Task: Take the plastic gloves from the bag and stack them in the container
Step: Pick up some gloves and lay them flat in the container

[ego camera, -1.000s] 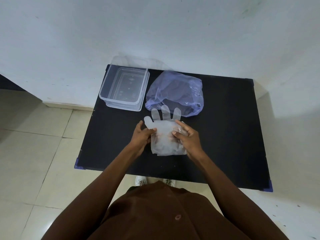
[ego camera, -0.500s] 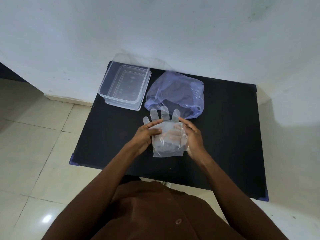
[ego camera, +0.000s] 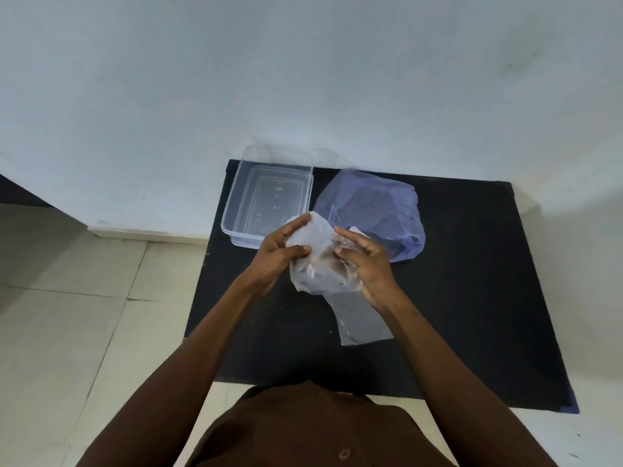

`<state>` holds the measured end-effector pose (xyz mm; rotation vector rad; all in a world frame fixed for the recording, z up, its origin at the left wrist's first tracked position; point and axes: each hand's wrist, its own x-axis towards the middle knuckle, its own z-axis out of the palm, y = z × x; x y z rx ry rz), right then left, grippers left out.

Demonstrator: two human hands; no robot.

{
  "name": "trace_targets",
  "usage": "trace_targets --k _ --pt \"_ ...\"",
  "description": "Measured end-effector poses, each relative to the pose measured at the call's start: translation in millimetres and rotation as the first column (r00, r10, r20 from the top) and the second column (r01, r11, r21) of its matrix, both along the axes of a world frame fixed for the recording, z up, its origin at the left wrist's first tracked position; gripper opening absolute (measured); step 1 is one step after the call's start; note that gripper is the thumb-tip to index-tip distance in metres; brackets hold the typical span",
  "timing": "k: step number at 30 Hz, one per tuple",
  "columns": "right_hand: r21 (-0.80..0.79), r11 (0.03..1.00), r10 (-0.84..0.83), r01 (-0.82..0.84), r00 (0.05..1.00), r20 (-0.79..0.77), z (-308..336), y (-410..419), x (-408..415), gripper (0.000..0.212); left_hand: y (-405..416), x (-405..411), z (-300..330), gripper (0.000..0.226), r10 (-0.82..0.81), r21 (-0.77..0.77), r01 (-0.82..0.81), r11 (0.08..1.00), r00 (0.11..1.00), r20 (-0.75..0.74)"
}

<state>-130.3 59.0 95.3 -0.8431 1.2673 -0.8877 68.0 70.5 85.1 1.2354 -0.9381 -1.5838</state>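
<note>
A bunch of clear plastic gloves (ego camera: pixel 318 261) is lifted off the black table (ego camera: pixel 472 281), held between both hands. My left hand (ego camera: pixel 279 254) pinches its upper left edge, and my right hand (ego camera: pixel 367 261) grips its right side. One glove's cuff (ego camera: pixel 362 320) hangs down below my right wrist. The clear rectangular container (ego camera: pixel 269 200) stands at the table's back left and looks empty. A crumpled bluish plastic bag (ego camera: pixel 374 210) lies just right of it, behind my hands.
A white wall rises directly behind the table. Tiled floor lies to the left and below. The table's right half is bare black surface. My brown shirt fills the bottom of the view.
The gloves lay flat on the table with fingers spread; now both hands have gathered and lifted them toward the container. The camera view has tilted upward.
</note>
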Motion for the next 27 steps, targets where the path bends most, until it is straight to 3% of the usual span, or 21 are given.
trace_targets --k 4,9,13,19,21,24,27 --pt "-0.089 0.996 -0.011 0.006 0.998 -0.064 9 -24 48 0.037 -26 44 17 0.068 0.031 -0.067 -0.025 0.997 0.996 0.08" --pt "-0.218 0.972 -0.088 0.088 0.996 0.011 19 -57 97 0.04 -65 86 31 0.072 0.048 -0.223 0.021 0.975 0.954 0.297" --pt "-0.297 0.953 -0.09 0.069 0.994 -0.058 9 -80 123 0.043 -90 113 20 0.074 0.045 -0.262 0.085 0.961 0.89 0.455" --pt "-0.179 0.982 -0.009 -0.058 0.935 -0.353 -33 -110 147 0.053 -118 139 -24 0.077 -0.028 -0.16 0.163 0.973 0.78 0.625" --pt "-0.134 0.985 0.033 -0.105 0.891 -0.453 -40 -120 155 0.058 -127 141 -29 0.08 -0.053 -0.084 0.131 0.988 0.789 0.612" --pt "-0.042 0.975 0.139 -0.217 0.751 -0.646 -39 -130 169 0.059 -138 142 -38 0.081 -0.072 0.014 0.077 0.997 0.833 0.549" --pt "0.061 0.967 0.214 -0.246 0.664 -0.716 -46 -136 179 0.052 -150 144 -54 0.08 -0.09 0.071 0.061 0.996 0.845 0.527"
